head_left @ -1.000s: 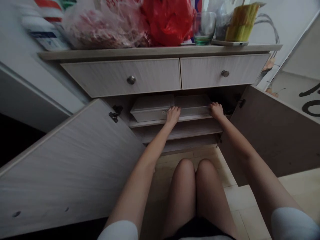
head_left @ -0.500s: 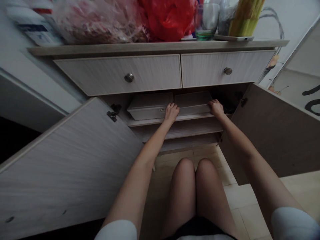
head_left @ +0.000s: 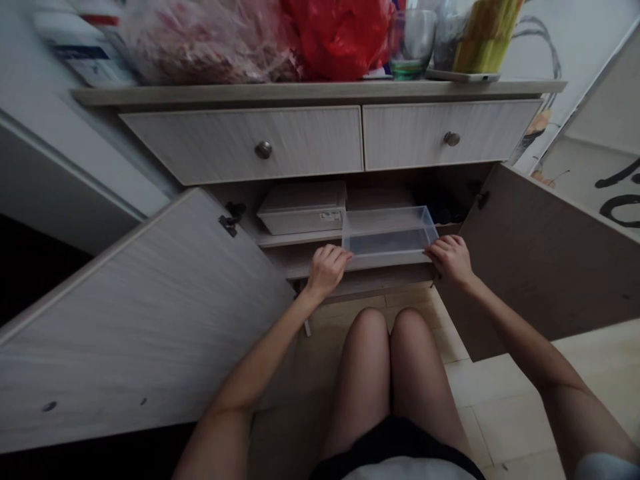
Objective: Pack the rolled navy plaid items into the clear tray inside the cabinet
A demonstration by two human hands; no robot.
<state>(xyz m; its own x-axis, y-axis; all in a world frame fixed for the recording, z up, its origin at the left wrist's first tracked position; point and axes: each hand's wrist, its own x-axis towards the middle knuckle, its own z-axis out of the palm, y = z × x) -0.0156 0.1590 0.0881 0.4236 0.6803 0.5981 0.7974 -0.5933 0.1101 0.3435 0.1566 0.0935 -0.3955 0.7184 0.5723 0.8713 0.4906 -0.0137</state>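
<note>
Between my hands is a clear, shallow plastic box, pulled forward past the upper shelf's edge inside the open cabinet. My left hand pinches its near left corner. At the near right corner, the fingers of my right hand are closed on the rim. A pale lidded storage box with a small label stays on the upper shelf, to the left of the clear one. Dark items lie deeper at the right of that shelf, too dim to make out.
Cabinet doors stand open on the left and right. Two closed drawers with knobs are above. On top are a red plastic bag, a filled clear bag, a glass and white bottles. My knees are below.
Both hands have drawn the right-hand box off the upper shelf, toward me and downward. The left storage box remains in place. My view has shifted slightly.
</note>
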